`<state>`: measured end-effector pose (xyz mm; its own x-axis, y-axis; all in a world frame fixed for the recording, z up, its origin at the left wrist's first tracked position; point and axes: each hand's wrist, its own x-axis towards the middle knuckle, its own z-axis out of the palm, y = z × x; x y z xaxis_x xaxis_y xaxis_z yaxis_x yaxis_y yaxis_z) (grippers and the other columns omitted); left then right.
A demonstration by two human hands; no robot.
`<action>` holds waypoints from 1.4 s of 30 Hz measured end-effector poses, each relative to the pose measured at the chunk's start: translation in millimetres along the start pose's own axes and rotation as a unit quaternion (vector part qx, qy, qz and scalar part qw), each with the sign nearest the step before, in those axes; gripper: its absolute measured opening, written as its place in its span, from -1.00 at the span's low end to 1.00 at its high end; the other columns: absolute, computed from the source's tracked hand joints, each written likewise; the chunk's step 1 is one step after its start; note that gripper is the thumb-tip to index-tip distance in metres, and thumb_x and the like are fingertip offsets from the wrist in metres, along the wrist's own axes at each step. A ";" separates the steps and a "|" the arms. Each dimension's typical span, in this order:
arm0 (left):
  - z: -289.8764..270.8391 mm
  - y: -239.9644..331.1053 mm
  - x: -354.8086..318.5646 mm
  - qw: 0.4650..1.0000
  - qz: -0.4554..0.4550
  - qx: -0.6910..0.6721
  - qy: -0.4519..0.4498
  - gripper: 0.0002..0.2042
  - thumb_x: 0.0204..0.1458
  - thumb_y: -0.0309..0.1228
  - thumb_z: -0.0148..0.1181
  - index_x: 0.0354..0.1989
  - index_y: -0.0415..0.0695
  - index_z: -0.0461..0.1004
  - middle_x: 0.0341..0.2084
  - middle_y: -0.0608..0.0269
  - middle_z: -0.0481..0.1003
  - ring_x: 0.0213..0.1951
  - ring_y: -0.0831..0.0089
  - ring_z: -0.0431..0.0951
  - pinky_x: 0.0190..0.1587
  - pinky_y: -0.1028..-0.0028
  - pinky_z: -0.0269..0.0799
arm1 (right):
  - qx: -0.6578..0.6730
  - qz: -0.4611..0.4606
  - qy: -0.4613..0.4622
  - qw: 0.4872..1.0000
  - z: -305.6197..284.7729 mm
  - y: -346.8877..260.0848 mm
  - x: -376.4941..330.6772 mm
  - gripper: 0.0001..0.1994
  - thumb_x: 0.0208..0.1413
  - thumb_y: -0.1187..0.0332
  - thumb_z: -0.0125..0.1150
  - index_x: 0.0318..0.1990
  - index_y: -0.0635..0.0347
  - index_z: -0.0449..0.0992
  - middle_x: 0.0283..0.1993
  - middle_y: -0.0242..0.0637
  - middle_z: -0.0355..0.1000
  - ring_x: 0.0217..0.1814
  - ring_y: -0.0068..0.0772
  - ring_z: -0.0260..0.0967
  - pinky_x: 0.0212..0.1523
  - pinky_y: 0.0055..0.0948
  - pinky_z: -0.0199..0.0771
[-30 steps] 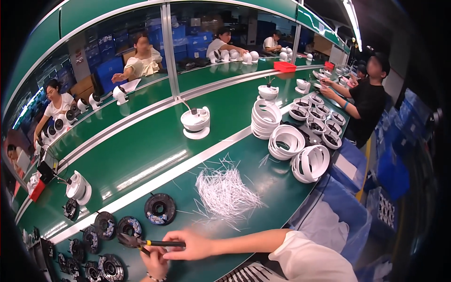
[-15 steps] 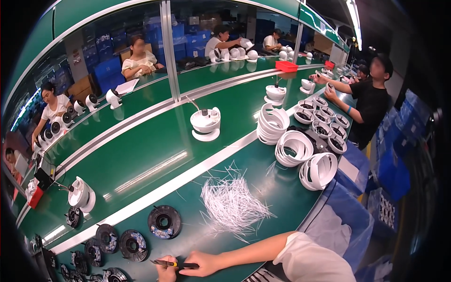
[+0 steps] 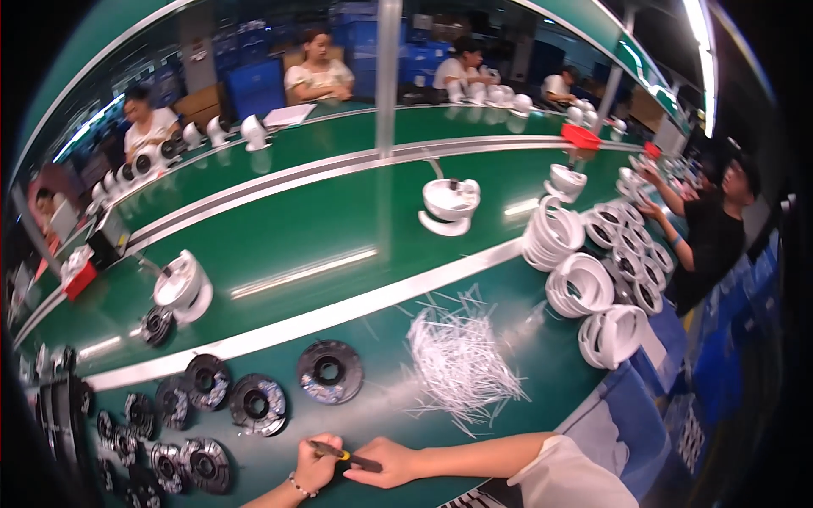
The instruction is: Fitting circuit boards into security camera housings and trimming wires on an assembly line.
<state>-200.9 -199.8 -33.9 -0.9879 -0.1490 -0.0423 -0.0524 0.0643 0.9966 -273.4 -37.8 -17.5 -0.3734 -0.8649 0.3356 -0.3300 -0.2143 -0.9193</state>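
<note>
My left hand (image 3: pixel 318 466), with a beaded bracelet at the wrist, is closed around the front part of a slim black-and-yellow hand tool (image 3: pixel 343 455). My right hand (image 3: pixel 388 462) grips the tool's dark rear end, fingers curled. What kind of tool it is, I cannot make out. Both hands are low in the picture, over the green bench (image 3: pixel 373 406). Just beyond them lies a round black part with a circuit board (image 3: pixel 329 372). Another such black disc (image 3: pixel 258 405) rests left of it. A loose pile of thin white strips (image 3: pixel 464 364) is to the right, beyond my right forearm.
Several more black discs (image 3: pixel 206 466) crowd the left end. White rings (image 3: pixel 611 336) stand stacked at the right. White round housings (image 3: pixel 450 203) sit on the green belt (image 3: pixel 339 220) beyond a pale rail. Co-workers sit across the line; another person (image 3: pixel 720 229) stands far right.
The view has swung left and tilted, so the bench things appear further right. My hands stay together on the tool, and more of my left wrist shows.
</note>
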 end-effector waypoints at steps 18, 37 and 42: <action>8.2 28.5 7.9 0.961 0.231 0.146 0.026 -0.64 -0.05 -0.48 -0.07 -0.03 -0.26 0.21 0.08 -0.07 0.08 0.10 0.10 0.16 0.06 0.35 0.14 | -0.309 -0.027 0.043 0.950 10.9 -17.4 9.9 -0.27 -0.39 0.24 0.28 0.05 0.25 0.15 0.11 -0.12 0.06 0.02 -0.09 0.09 -0.08 -0.21 0.06; -158.7 93.4 178.9 0.863 -0.033 -0.360 0.354 -0.34 -0.04 -0.16 0.02 0.17 -0.18 -0.09 0.17 0.06 -0.07 0.13 0.20 0.10 -0.05 0.28 0.26 | 0.093 0.051 0.074 0.992 -25.9 -19.5 -1.2 -0.43 -0.12 0.45 0.15 0.09 0.29 0.08 -0.25 -0.33 0.26 -0.28 -0.55 0.23 -0.20 -0.54 0.26; -184.0 34.9 248.0 0.844 -0.068 -0.391 0.361 -0.47 -0.04 -0.01 -0.01 0.06 -0.01 0.16 0.01 0.11 0.22 -0.08 0.20 0.29 -0.13 0.30 0.29 | 0.045 0.054 0.096 0.993 -24.6 -14.8 -0.1 -0.35 -0.20 0.39 0.25 0.11 0.26 0.11 -0.22 -0.32 0.32 -0.36 -0.58 0.16 -0.27 -0.59 0.24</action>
<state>-421.0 -416.1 3.5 -0.6193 -0.6836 -0.3862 0.2333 -0.6299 0.7408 -289.8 -23.4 1.2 -0.5644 -0.7840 0.2585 -0.2038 -0.1711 -0.9639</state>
